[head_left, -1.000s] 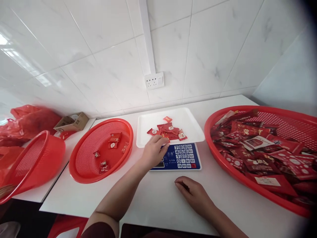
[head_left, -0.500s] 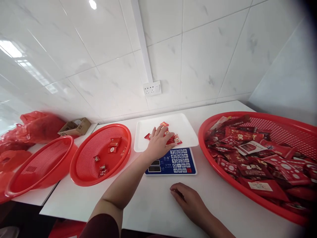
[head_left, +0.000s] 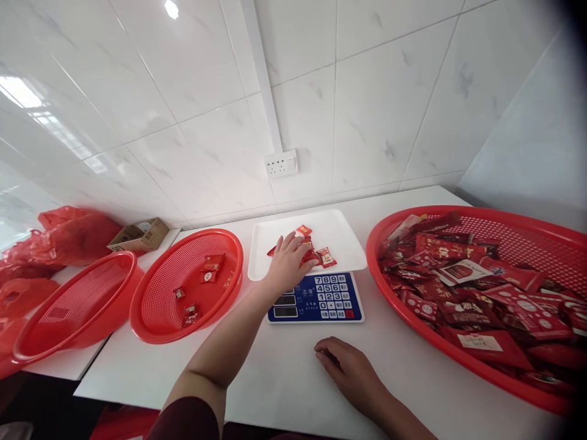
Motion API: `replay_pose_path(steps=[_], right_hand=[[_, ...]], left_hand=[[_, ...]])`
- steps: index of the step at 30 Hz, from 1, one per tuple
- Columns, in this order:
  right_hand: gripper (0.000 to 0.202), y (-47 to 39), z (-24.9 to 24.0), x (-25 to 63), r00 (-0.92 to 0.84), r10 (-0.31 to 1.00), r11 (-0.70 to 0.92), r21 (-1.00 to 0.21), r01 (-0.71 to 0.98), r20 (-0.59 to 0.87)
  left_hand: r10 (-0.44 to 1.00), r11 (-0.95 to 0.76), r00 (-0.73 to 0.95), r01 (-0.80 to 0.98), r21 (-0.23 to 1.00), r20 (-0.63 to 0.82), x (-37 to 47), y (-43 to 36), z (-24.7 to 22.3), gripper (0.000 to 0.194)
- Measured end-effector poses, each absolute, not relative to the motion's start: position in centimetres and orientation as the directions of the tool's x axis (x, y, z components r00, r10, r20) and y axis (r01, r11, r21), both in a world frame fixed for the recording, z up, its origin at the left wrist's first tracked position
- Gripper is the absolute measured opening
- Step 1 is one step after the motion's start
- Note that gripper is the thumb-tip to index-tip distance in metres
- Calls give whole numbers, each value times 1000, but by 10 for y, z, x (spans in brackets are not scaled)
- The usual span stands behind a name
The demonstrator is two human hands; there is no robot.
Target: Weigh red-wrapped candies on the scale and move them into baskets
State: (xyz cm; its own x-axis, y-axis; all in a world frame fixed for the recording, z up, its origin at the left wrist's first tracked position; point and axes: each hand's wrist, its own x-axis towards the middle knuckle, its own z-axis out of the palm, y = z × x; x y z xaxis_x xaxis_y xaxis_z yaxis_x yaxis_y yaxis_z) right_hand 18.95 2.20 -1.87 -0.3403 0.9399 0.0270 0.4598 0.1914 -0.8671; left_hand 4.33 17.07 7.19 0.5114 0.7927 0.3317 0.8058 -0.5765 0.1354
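the left hand [head_left: 290, 264] lay over red packets [head_left: 326, 257] on the white tray [head_left: 270, 237] — whether it gripped any, i couldn't tell; the right hand [head_left: 345, 366] rested loosely curled on the table [head_left: 284, 379].

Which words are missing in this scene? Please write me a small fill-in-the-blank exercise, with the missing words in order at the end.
The left hand is over some packets on a tray whose colour is ____. The keypad panel in front of the tray has a background coloured ____. The fullest basket stands on the person's ____ side of the tray. The open box near the wall is made of ____.

Missing words: white; blue; right; cardboard.
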Motion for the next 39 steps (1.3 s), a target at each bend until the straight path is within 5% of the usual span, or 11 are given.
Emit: replay_pose_path(steps=[7,13,20,29,31,35,39], right_hand=[[19,22,-19,189,-336,942,184,-868,462,21],[21,22,-15,190,-335,942,176,-867,467,11],[21,22,-18,190,-328,945,164,-893,419,20],[22,24,-27,192,-363,932,175,-867,467,-8],[22,24,-29,192,-359,933,170,-863,476,-14],[24,22,-32,193,-325,944,124,-866,484,-47],[34,18,-31,195,-314,948,99,-888,448,-53]], left_hand=[[810,-552,477,817,170,341,47,180,84,19],[846,-533,514,829,170,142,54,240,99,41],[852,-515,524,844,150,-24,53,281,107,28],[925,-374,378,892,254,37,33,265,107,15],[937,-348,322,879,327,133,25,251,111,18],[920,-381,173,614,691,353,11,189,110,25],[905,-307,400,377,874,145,1,99,83,21]])
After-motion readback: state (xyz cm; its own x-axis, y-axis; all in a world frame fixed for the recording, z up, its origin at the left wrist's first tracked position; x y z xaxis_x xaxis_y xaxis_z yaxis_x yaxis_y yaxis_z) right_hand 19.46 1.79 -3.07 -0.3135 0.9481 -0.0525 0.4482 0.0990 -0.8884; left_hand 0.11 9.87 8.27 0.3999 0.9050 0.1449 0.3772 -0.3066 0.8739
